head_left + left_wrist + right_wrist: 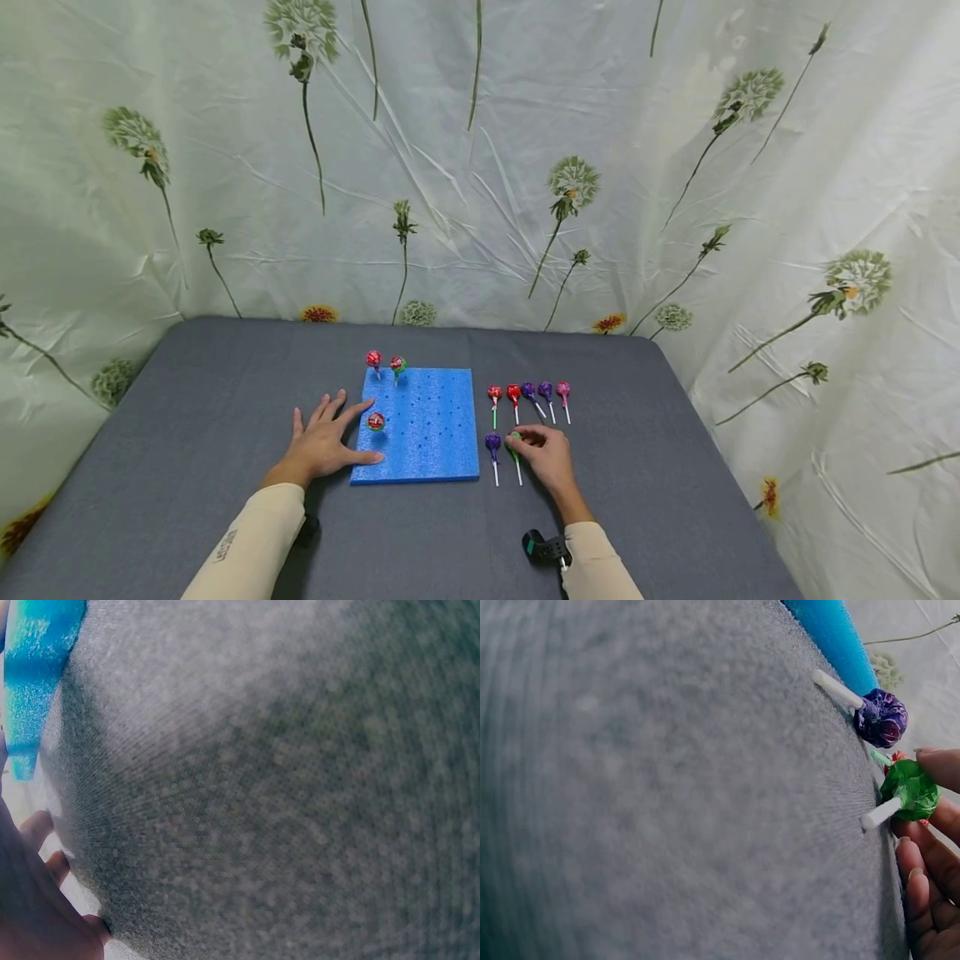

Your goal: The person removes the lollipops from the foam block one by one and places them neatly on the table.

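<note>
My right hand (549,458) pinches the head of a green lollipop (911,791) between thumb and fingers; its white stick points back toward me. Beside it lies a purple lollipop (492,442). My left hand (322,446) is spread at the left edge of a blue foam board (442,437), thumb and index finger resting on it. The board has rows of small holes. Standing in its left part are a red lollipop (373,359), a red-and-green one (397,364) behind, and another red-and-green lollipop (376,422) between my thumb and index finger.
Right of the board, a back row on the grey table (637,500) holds two red lollipops (513,392), two purple lollipops (546,389) and a pink lollipop (563,389). A flower-patterned curtain (450,167) hangs behind the table and along its sides.
</note>
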Available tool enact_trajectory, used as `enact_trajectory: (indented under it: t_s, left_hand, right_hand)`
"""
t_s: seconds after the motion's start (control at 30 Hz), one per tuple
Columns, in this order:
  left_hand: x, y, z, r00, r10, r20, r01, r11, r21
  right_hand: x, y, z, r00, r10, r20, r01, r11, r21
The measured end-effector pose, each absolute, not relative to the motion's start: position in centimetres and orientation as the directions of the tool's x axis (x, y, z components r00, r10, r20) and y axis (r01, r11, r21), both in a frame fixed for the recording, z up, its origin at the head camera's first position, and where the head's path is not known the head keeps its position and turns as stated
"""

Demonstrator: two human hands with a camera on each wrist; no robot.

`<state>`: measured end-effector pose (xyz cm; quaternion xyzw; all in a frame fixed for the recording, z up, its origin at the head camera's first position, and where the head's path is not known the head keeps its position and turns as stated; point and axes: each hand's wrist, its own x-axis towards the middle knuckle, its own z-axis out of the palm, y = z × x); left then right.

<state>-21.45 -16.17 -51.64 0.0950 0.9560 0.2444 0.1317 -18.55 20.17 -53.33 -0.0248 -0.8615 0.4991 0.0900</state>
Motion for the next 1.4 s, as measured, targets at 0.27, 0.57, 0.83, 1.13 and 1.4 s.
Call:
enact_trajectory:
  t_s: [0.27,0.57,0.83,1.13,1.4]
  left_hand:
    - [-21.4,-16.2,-51.6,-0.947,0.250,-0.201,0.120,0.857,0.500]
    - [-21.0,-16.9,-51.4,-0.952,0.233,-0.200,0.107,0.862,0.495]
    - [-20.9,-16.8,-51.4,-0.955,0.231,-0.185,0.111,0.860,0.498]
    - [-21.4,-16.0,-51.6,-0.956,0.231,-0.180,0.112,0.856,0.505]
    - [-21.4,-16.2,-51.6,-0.953,0.238,-0.189,0.117,0.861,0.495]
  right_hand:
    - [-18.6,20.0,-53.6,-0.982,0.140,0.130,-0.041,0.508,-0.861]
    - [-18.6,19.6,-54.3,-0.958,0.071,0.277,-0.211,0.476,-0.853]
    - [-18.2,19.5,-53.0,-0.979,0.134,0.150,-0.074,0.453,-0.888]
    - [-17.7,19.5,-51.5,-0.978,0.175,0.116,-0.015,0.491,-0.871]
    - [-17.8,17.0,-50.3,-0.986,0.132,0.103,-0.037,0.427,-0.904]
